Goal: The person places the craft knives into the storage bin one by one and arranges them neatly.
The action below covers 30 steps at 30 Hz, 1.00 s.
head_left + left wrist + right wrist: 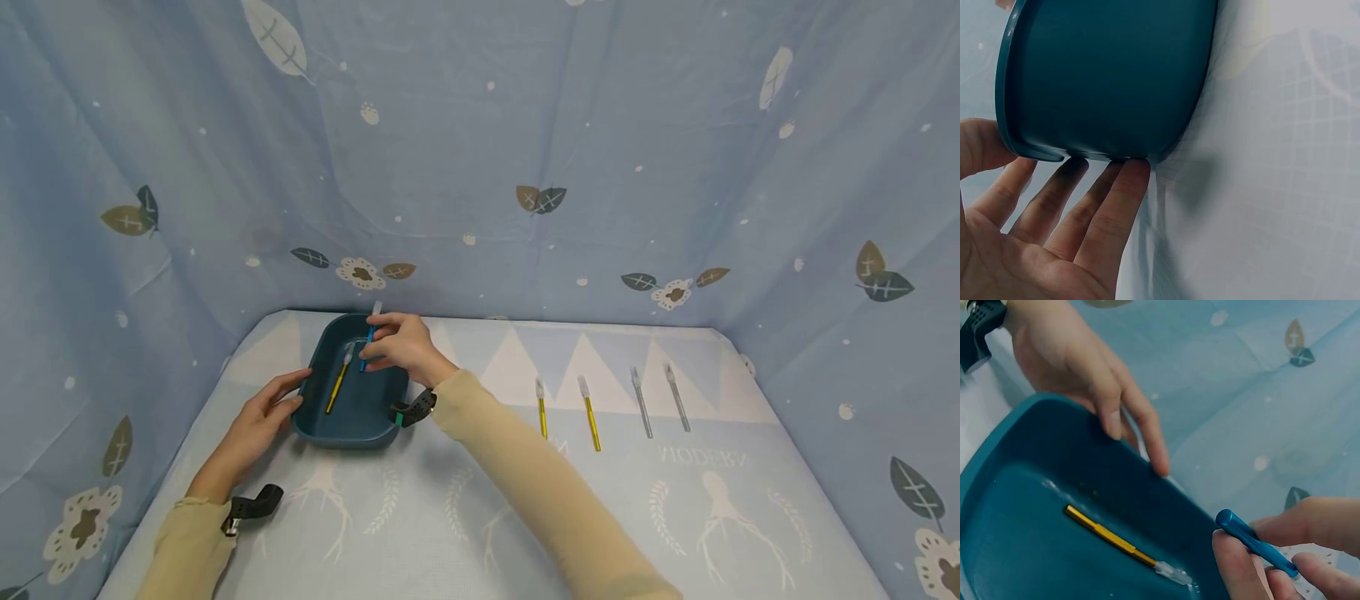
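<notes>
Blue pen (367, 345) pinched in right hand (401, 343) above teal tray (315, 421), long axis matching yellow pen (337, 388) below; left hand (258, 417) open, steadying tray wall.

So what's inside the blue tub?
A yellow craft knife lies in the tub. The right hand holds a blue knife above it. That hand hides one corner.
</notes>
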Available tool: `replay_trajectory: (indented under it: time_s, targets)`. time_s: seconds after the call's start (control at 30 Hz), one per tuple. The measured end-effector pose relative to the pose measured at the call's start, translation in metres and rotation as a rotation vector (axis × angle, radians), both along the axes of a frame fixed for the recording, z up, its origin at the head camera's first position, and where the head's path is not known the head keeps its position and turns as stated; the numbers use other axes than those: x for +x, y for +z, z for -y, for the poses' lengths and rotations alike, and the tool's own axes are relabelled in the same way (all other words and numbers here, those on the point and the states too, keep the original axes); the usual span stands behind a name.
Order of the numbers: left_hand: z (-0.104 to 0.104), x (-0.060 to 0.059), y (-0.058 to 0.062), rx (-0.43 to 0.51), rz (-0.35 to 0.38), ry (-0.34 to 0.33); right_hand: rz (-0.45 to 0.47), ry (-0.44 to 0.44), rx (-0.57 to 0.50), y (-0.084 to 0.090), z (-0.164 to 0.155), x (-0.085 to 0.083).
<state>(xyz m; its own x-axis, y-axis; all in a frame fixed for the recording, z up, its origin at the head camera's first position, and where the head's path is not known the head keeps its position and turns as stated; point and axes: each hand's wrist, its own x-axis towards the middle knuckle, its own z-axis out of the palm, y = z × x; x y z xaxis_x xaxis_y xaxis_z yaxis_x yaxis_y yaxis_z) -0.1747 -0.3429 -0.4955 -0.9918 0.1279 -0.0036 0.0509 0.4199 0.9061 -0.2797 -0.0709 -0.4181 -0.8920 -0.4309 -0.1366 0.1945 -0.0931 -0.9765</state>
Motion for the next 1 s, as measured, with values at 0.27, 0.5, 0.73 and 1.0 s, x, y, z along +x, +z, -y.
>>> replay_trajectory:
  time_s: [0.27,0.5,0.73,1.0]
  targets:
    - [-0.002,0.001,0.001,0.013,0.013,0.003,0.024,0.000,0.038,-0.010,0.013,-0.005]
    - [-0.002,0.001,0.002,0.006,0.014,0.004,0.029,-0.024,0.063,-0.017,0.025,-0.005]
    - [-0.001,0.002,0.002,-0.003,0.010,0.009,0.046,-0.036,0.108,-0.021,0.038,-0.002]
    - [-0.001,0.001,0.000,0.005,0.015,0.007,0.066,-0.064,0.182,-0.025,0.047,-0.001]
